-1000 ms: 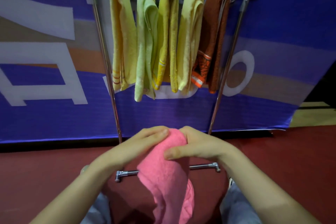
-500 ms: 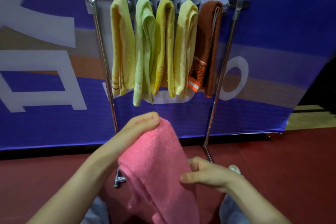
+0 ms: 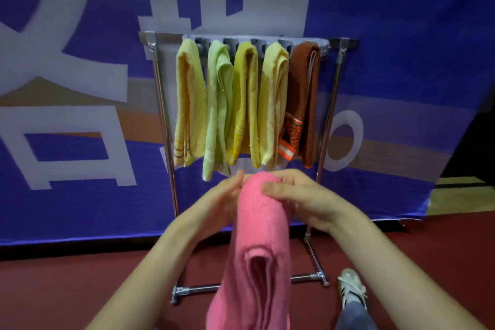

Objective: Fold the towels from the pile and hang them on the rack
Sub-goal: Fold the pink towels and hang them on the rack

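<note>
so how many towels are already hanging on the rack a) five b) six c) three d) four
a) five hang side by side on the rack: pale yellow towel, light green towel, mustard towel, second pale yellow towel and brown towel; the pink towel is in both hands, not on the rack.

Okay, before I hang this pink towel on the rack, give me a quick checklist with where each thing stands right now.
1. Both hands on the towel: ok. Left hand and right hand pinch the pink towel at its top fold.
2. Towel folded: ok, it hangs doubled into a narrow strip.
3. Free place on the rack: ok, bare bar left of the pale yellow towel.
4. Free place past the brown towel: cannot tell.
5. Towel clear of the floor: cannot tell, its lower end leaves the picture.
</note>
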Tool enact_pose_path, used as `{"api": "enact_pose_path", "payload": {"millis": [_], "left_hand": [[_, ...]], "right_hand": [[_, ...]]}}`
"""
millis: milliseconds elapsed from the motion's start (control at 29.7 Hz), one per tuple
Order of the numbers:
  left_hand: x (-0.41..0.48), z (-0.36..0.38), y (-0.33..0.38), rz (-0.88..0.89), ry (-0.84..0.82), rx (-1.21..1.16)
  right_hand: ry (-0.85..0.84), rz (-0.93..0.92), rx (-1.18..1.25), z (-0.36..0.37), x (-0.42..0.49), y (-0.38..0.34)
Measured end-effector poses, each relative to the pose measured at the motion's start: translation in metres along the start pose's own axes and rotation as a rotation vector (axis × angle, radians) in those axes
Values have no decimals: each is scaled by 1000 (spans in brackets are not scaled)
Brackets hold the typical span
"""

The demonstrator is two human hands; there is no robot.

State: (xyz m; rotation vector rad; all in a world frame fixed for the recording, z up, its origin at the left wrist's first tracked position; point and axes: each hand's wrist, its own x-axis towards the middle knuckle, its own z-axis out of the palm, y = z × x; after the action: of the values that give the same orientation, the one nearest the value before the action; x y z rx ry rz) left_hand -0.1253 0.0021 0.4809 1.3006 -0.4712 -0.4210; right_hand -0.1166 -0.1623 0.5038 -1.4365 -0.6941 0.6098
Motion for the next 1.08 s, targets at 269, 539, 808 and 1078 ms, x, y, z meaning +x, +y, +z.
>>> {"api": "enact_pose_path", "payload": {"millis": [269,539,808,1078], "left_hand": [[26,29,49,112,-59,19],[86,59,66,69,37,-40],[187,66,83,22,21,-189],[298,49,95,145,78,-100]], "right_hand": [[74,-49,-76,-29,-12,-57],[260,-51,-17,-72,-23,-80],[514,-134,117,-137,-21,-97],[569,-104,89,-239,9,-102]]}}
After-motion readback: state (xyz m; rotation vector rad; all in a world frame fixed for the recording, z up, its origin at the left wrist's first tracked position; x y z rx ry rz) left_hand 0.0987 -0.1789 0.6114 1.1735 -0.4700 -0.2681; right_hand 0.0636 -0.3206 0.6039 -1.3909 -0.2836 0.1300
